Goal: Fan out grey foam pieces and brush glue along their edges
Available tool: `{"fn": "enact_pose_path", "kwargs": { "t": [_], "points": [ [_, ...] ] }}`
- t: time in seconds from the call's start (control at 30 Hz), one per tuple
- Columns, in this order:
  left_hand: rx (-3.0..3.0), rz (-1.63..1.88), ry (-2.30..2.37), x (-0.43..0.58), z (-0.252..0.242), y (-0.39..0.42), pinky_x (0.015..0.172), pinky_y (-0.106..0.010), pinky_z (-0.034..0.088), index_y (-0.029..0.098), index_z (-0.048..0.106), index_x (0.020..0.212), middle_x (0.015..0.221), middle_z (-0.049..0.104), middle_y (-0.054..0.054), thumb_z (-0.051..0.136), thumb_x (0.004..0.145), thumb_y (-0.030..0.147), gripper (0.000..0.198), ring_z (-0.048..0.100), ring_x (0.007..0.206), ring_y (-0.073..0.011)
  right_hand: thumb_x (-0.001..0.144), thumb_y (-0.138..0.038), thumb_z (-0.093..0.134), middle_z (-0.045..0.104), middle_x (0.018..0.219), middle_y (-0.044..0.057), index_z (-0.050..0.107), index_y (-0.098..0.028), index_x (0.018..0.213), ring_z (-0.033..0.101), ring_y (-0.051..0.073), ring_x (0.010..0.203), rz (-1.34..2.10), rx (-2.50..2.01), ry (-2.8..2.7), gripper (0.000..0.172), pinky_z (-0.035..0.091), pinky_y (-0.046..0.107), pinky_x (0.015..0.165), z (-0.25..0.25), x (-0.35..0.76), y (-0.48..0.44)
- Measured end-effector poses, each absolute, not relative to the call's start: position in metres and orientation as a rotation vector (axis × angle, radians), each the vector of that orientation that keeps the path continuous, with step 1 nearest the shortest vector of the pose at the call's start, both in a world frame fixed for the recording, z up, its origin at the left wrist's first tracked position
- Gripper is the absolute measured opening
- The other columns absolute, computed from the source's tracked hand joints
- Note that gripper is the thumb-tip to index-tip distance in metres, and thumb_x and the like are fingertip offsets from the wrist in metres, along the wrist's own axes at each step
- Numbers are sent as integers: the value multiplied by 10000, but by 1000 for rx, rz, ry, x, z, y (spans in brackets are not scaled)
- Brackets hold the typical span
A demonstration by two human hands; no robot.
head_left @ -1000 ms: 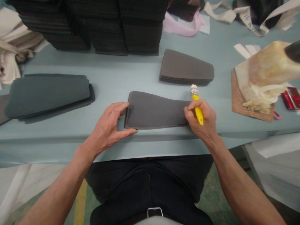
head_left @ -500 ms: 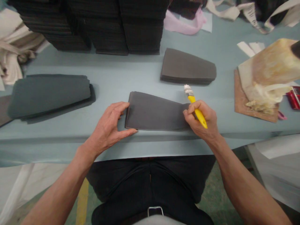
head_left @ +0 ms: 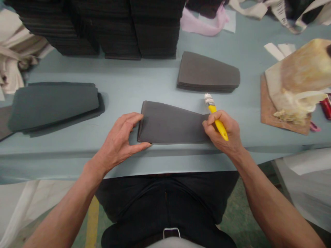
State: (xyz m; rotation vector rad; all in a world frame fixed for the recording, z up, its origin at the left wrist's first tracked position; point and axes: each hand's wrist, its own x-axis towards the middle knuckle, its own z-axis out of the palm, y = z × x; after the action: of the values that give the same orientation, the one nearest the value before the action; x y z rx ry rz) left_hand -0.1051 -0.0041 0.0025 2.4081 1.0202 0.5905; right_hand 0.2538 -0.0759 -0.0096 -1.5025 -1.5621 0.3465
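Observation:
A thin stack of dark grey tapered panels (head_left: 170, 124) lies flat near the table's front edge. My left hand (head_left: 121, 137) clasps its wide left end, thumb along the front edge and fingertips at the left side. At the narrow right end, my right hand (head_left: 224, 132) is closed round a paintbrush (head_left: 219, 124) with a yellow handle. The brush's whitish bristles point away from me, above the table. Fingers of that hand also touch the stack's right end; their exact hold there is partly hidden.
Another grey panel stack (head_left: 208, 72) sits behind. Dark greenish panels (head_left: 54, 105) lie at left. Tall black stacks (head_left: 157, 31) stand at the back. On the right, a stained plastic container (head_left: 300, 72) rests on a brown board (head_left: 269, 110). Pink cloth (head_left: 199, 26) lies farther back.
The hands, the panel stack and the brush hold nearly the same positions. Only a slight shift of the camera view shows.

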Motion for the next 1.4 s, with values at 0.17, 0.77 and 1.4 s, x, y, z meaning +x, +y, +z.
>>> {"fn": "enact_pose_path", "kwargs": {
  "t": [0.17,0.77,1.4],
  "points": [
    [2451,598,990,-106,2,-5,1099,-490,610,305,492,1573,1568,588,-143,738,1001,587,683,607,1413,-333,832,-176,671,653,721,-55,581,-254,846,431,75,506,358,-1467,-1586,120,372,224,498,-9,253,-76],
    [2517,664,921,-105,0,-5,1161,-505,579,292,522,1528,1556,583,-150,769,980,588,670,608,1423,-340,843,-112,699,671,740,-53,584,-273,877,451,84,479,282,-1425,-1666,201,376,251,483,-12,255,-76],
    [2526,705,956,-103,0,-8,1097,-469,608,282,538,1525,1509,640,-131,782,988,540,643,637,1385,-325,849,-195,738,560,638,-54,592,-282,821,370,104,454,186,-1498,-1643,173,351,294,451,-10,257,-76]
  ]
}}
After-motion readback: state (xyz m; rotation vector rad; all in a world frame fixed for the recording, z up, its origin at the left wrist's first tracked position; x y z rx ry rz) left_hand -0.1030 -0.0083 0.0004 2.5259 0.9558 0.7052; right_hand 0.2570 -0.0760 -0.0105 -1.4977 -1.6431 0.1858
